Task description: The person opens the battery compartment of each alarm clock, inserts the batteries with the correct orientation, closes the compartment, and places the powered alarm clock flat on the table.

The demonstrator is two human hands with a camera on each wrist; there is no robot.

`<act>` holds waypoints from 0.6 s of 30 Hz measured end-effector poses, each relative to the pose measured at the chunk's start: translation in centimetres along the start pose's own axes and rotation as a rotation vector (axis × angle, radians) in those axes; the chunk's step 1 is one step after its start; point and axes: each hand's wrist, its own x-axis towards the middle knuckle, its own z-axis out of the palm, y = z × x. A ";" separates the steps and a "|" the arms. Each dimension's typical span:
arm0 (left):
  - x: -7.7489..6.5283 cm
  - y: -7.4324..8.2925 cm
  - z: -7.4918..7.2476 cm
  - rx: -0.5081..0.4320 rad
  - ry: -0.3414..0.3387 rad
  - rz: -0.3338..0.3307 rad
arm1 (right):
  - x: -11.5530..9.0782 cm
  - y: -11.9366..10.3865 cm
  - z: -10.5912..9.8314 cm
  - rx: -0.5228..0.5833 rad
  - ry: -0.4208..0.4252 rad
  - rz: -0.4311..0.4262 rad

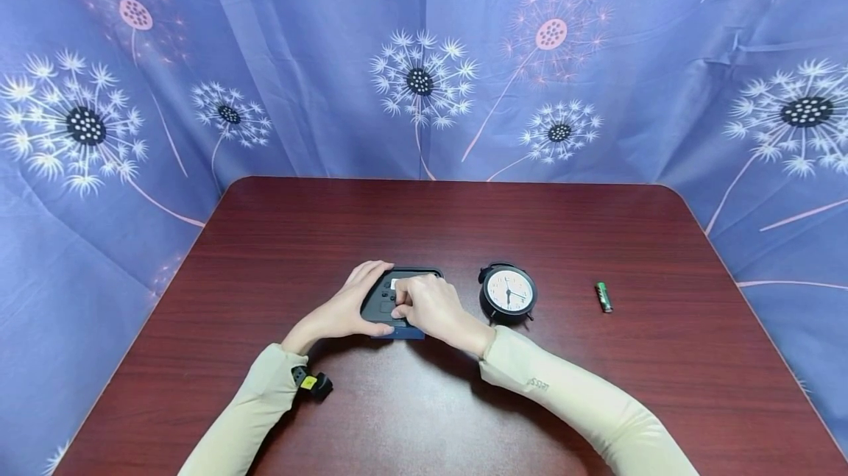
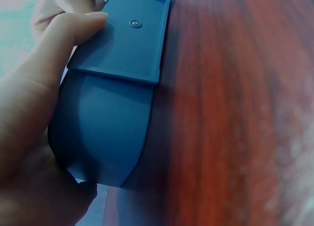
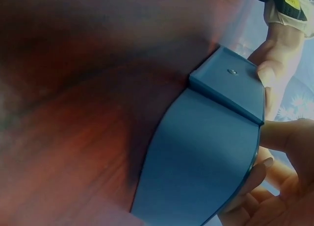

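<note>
A dark blue device [image 1: 404, 333] with a flat black back panel [image 1: 379, 305] lies on the table with that panel facing up. My left hand [image 1: 343, 310] grips its left part, the thumb on the near blue side and the fingers at the far edge. In the left wrist view, a screw sits in the raised section of the blue side [image 2: 130, 44]. My right hand [image 1: 430, 305] bends its fingers down onto the back panel. In the right wrist view, its curled fingers [image 3: 257, 177] stand along the panel's edge. Whether they pinch something small is hidden.
A round black alarm clock [image 1: 509, 292] with a white dial stands just right of the right hand. Farther right lies a green battery [image 1: 603, 297]. The reddish-brown wooden table [image 1: 318, 226] meets a blue dandelion-print curtain [image 1: 331, 93] behind and at both sides.
</note>
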 end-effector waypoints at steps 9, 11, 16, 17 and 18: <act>0.1 -0.1 -0.1 0.010 -0.010 -0.015 | -0.5 0.2 0.4 -0.004 0.041 -0.042; 0.1 0.0 -0.1 0.004 -0.009 -0.015 | -0.5 0.2 0.5 -0.010 0.046 -0.049; 0.0 0.0 0.0 -0.007 -0.007 -0.018 | -0.6 0.2 0.5 -0.011 0.041 -0.052; 0.0 -0.1 0.0 -0.007 -0.008 -0.021 | -0.6 0.1 0.5 -0.008 0.040 -0.053; 0.0 -0.1 0.0 -0.008 -0.010 -0.025 | -0.6 0.1 0.5 -0.005 0.041 -0.055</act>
